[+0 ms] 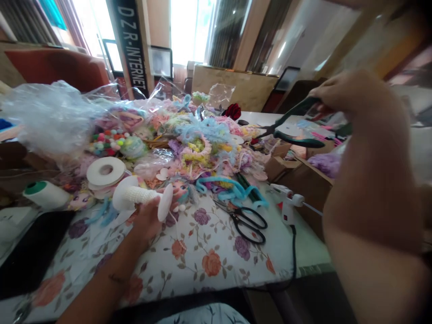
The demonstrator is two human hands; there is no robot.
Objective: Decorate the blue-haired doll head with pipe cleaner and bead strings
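My left hand [148,219] is wrapped round a white spool [164,203] wound with a string of small pearl beads. A loose end of the bead string [176,227] trails onto the flowered tablecloth [216,243]. Raised at the right, my right hand [340,92] grips one handle of dark green pliers [299,113]. Their handles are spread apart and the jaws point left toward the craft pile. Black-handled scissors [248,220] lie on the cloth between my hands. A doll-face piece [178,191] lies just behind the spool.
A white glue gun [288,204] with its cord lies beside a cardboard box [302,189] at the right. Ribbon rolls [113,173], pom-poms [108,141], light blue trim [205,130] and a plastic bag [50,117] crowd the back. A black phone-like slab [33,252] is front left.
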